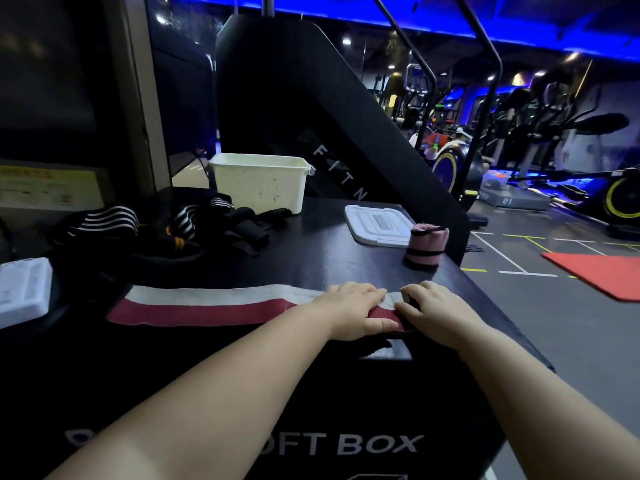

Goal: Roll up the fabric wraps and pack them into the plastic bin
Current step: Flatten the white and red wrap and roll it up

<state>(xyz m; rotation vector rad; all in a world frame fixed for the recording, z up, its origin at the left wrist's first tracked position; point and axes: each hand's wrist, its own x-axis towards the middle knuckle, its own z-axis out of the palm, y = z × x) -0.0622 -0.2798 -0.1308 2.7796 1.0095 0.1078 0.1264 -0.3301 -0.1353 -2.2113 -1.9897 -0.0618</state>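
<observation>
From my remote seat, the red-and-white wrap lies flat, stretched along the near part of the black box, running from about 9 o'clock to the middle of my view. Both hands sit on its right-hand end, at dead centre. The left hand rests on the cloth with its fingers fairly straight and pressed down, thumb along the near edge, holding nothing in a curl. The right hand is just beside it, almost fingertip to fingertip, with its fingers bent down over the dark end piece of the wrap and gripping it narrowly. How much of that end is already turned over I cannot tell, since the fingers cover it.

At 1 o'clock from the hands a pink roll bound with black bands stands upright near the box's right edge. Touching it on the far side lies a white bin lid, flat on the box. The plastic bin stands open at 11 o'clock, at the far edge. A pile of black striped wraps sprawls at 10 o'clock, just in front of the bin. A white tray sits at 9 o'clock, at the left border. On the floor at 3 o'clock lies a red mat.
</observation>
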